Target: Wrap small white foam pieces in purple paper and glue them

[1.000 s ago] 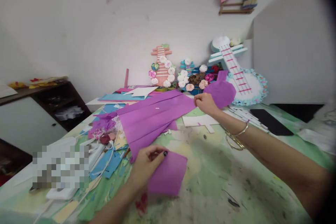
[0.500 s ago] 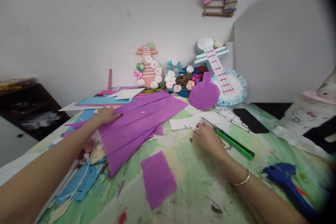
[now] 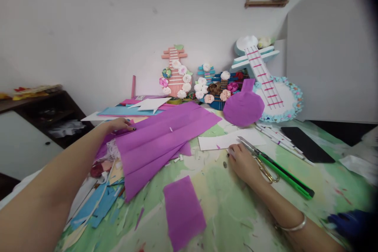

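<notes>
My left hand [image 3: 120, 125] lies with fingers stretched out over the far left edge of a large creased sheet of purple crepe paper [image 3: 156, 138]. My right hand [image 3: 244, 165] rests low on the table with its fingers curled together. A small whitish bit shows at its fingertips, too little to name. Just beyond these fingers lies a white card strip [image 3: 212, 143]. Beside the hand are scissors [image 3: 264, 169] with gold handles and a green utility knife [image 3: 288, 177]. A smaller purple paper piece [image 3: 185, 212] lies nearer to me.
A purple paper-covered round shape with a neck [image 3: 243, 108] leans before a white-and-blue model instrument [image 3: 267, 86]. A flower-trimmed pink model [image 3: 176, 76] stands against the wall. White sticks [image 3: 283, 145] and a black phone [image 3: 307, 143] lie right; blue scraps [image 3: 103, 201] lie left.
The view has turned left, so the scene sits further right. My left hand's fingers have shifted slightly at the purple sheet's edge. My right hand stays by the scissors.
</notes>
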`<control>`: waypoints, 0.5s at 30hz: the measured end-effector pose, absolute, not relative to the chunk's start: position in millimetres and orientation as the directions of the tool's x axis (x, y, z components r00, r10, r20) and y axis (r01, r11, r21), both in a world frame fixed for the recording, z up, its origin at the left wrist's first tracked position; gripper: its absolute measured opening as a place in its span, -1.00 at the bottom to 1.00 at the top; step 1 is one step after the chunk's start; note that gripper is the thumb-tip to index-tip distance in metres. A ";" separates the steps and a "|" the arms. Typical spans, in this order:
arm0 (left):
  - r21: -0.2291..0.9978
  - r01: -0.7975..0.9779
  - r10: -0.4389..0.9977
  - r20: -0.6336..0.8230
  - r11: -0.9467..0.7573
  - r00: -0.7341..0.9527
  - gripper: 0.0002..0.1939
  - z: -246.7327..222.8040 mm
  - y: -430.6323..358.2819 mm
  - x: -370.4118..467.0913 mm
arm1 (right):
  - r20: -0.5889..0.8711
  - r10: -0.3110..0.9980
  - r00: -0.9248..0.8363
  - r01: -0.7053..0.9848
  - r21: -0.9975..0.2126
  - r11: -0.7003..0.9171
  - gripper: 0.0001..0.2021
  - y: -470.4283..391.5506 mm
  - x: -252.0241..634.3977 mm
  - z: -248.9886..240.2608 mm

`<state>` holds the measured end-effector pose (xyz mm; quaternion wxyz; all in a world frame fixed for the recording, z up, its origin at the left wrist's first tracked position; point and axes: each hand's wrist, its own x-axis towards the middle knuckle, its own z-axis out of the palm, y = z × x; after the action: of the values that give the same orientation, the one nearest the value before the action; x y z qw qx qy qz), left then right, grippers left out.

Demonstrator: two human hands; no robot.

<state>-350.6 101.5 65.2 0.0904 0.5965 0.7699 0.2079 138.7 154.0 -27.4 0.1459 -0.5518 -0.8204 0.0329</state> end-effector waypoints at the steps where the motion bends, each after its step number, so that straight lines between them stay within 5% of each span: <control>1: 0.396 0.891 0.960 0.069 0.223 -0.271 -0.73 68.4 103.9 -351.7 | 0.206 0.915 -0.347 0.895 -0.218 0.388 -0.82 154.3 138.7 -28.5; 6: 0.235 0.939 0.950 0.128 0.249 -0.284 -0.79 100.1 116.2 -353.3 | 0.219 0.911 -0.348 0.892 -0.223 0.394 -0.79 156.4 138.6 -34.2; 15: 0.000 0.935 0.841 0.438 0.354 -0.318 -0.55 180.5 136.3 -348.6 | 0.231 0.902 -0.366 0.889 -0.199 0.412 -0.79 156.7 138.7 -35.2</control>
<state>-348.6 136.3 180.5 -0.1848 0.5540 0.8017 0.1277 138.7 156.7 -35.2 0.1528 -0.5420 -0.8261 0.0200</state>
